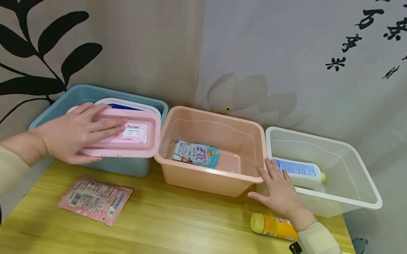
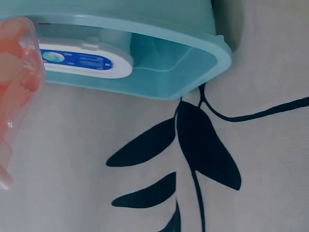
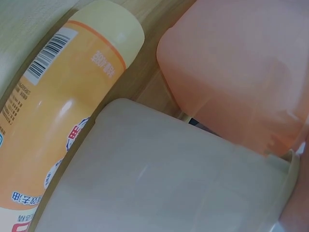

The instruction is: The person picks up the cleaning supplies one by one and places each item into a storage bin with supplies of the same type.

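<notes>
My left hand (image 1: 75, 131) lies over a pink flat lidded plastic box (image 1: 144, 136) and grips it, fingers across the lid and thumb along the near side. The box is tilted above the blue bin (image 1: 84, 90), overlapping its front rim in the head view. Inside that bin shows a white tub with a blue label (image 2: 87, 60), partly covered by the pink box in the head view. My right hand (image 1: 280, 190) rests with spread fingers on the adjoining rims of the peach bin (image 1: 204, 178) and the white bin (image 1: 356, 201).
A blue-and-white packet (image 1: 196, 154) lies in the peach bin. The white bin contains a white bottle with a blue label (image 1: 298, 173). On the wooden table (image 1: 189, 236) are a pink pouch (image 1: 95, 200) and a yellow bottle (image 1: 279, 227), partly under my right wrist. A curtain hangs behind.
</notes>
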The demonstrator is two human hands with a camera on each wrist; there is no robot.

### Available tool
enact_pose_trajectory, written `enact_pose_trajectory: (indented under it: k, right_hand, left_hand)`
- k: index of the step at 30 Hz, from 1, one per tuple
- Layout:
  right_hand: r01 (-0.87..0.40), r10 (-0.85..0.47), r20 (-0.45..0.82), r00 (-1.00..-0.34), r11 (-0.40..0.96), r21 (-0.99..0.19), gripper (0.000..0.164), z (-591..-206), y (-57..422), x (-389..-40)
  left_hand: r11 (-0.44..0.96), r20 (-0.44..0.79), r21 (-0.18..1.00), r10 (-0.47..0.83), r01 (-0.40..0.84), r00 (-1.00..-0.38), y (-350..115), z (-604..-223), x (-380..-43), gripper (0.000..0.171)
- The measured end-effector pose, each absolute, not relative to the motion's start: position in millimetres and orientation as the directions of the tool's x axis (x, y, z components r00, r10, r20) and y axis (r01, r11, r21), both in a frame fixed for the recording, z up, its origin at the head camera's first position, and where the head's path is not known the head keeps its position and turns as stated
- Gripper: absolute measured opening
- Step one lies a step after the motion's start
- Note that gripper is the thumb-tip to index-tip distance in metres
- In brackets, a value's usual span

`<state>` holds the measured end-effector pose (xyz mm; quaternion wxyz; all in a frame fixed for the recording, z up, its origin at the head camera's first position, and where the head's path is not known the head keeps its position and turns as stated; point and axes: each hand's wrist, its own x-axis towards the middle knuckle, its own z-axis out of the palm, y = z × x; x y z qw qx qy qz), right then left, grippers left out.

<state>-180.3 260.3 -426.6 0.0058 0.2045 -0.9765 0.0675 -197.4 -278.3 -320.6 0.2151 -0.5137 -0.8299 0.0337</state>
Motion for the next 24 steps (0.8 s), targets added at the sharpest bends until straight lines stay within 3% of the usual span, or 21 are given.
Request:
enact_pose_trajectory:
  k: [13,24]
  right_hand:
    - [-0.399,-0.397,0.043,-0.917,0.909,-0.123,0.086,-428,261,-179]
    - [-0.399,-0.396,0.051,-0.917,0.909,-0.122,0.086,-429,262,-178]
  left_hand:
    - [0.496,0.331,-0.280,0.854,0.822,-0.402,-290,-323,-210,0.071]
    - [0.410,0.198,-0.311,0.910,0.857,-0.364,-292,-328,-225,0.070]
